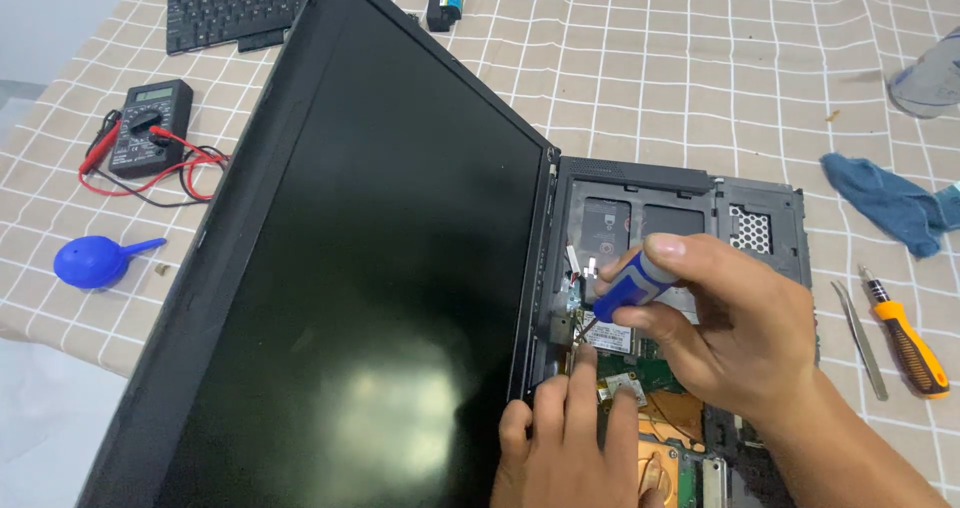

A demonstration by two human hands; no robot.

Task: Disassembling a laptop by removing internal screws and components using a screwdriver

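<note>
A blue screwdriver [632, 280] is clenched in the right hand [740, 328] above the hinge [560, 323]; the opened laptop [690, 218] is steadied by the flat, ungripping left hand [570, 438].

Checked tablecloth [640, 88] — laptop [360, 268]; multimeter [150, 126]; blue blower [95, 261]; keyboard [235, 6]; orange screwdriver [908, 340].

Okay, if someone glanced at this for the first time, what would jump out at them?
First the big dark laptop screen, tilted across the left and middle. Next, the right hand holding a blue-handled screwdriver over the opened laptop base, with the left hand by the hinge. A blue dust blower lies far left.
</note>
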